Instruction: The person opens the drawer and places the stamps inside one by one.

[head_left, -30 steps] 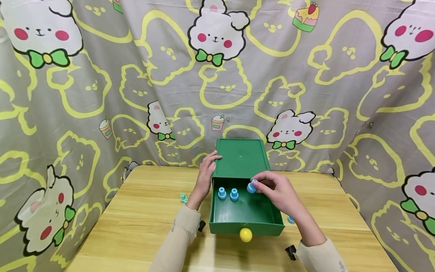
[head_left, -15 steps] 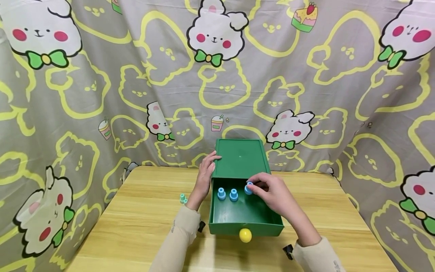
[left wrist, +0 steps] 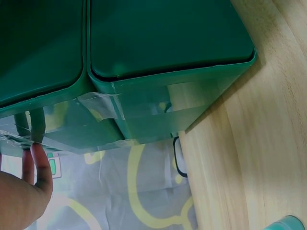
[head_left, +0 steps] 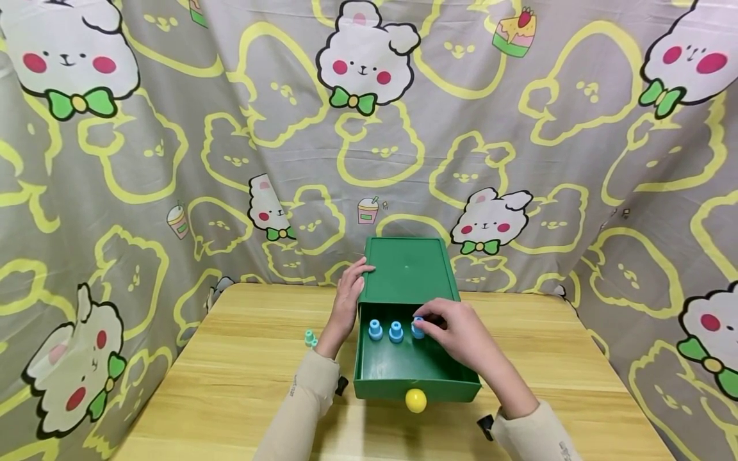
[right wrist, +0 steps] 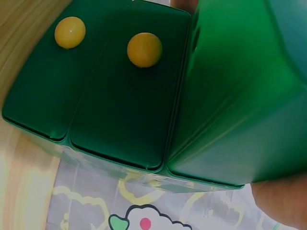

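Observation:
In the head view a green drawer cabinet (head_left: 406, 269) stands on the table with its top drawer (head_left: 398, 368) pulled out. My right hand (head_left: 464, 333) pinches a blue stepped peg (head_left: 418, 333) inside that drawer, near its back right; whether the peg touches the drawer floor I cannot tell. To its left stand two more upright blue pegs, a middle one (head_left: 395, 332) and a left one (head_left: 375, 330). My left hand (head_left: 348, 298) rests against the cabinet's left side, fingers near the top edge. The left wrist view shows its fingers (left wrist: 42, 167) against the taped cabinet wall.
A yellow ball knob (head_left: 416, 401) sticks out from the drawer front. Lower drawers with yellow knobs (right wrist: 145, 50) appear in the right wrist view. Small teal pieces (head_left: 309, 337) lie on the wooden table (head_left: 242, 358) to the left. A patterned curtain (head_left: 380, 153) hangs behind.
My right hand has moved the blue peg left and slightly down, towards the other two. A blue piece on the table right of the drawer is now out of sight. My left hand stays put.

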The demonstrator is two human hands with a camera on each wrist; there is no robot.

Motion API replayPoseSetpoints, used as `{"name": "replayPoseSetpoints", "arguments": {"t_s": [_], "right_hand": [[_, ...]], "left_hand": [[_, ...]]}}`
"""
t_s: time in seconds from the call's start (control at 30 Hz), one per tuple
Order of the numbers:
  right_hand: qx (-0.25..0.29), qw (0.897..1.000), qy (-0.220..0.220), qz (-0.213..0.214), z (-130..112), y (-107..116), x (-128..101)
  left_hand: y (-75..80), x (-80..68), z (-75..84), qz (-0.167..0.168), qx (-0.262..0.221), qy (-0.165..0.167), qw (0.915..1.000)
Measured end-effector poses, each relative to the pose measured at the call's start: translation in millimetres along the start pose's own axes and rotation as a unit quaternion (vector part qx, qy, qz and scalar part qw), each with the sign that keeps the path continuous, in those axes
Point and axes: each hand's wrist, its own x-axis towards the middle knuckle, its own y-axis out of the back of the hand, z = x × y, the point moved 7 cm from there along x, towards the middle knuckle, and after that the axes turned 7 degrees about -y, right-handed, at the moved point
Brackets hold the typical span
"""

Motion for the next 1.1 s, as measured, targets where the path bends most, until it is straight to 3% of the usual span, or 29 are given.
{"name": "replayPoseSetpoints", "arguments": {"t_s": [0.53, 1.1], "right_hand": [[-0.043, 0.999, 0.028, 0.006, -3.1, -6.6, 0.0], [-0.097, 0.995, 0.018, -0.002, -4.3, -10.1, 0.2]], "left_hand": [[0.6, 0.4, 1.1, -0.001, 0.002, -0.004, 1.0], [-0.7, 0.2, 1.3, -0.006, 0.002, -0.005, 1.0]]}}
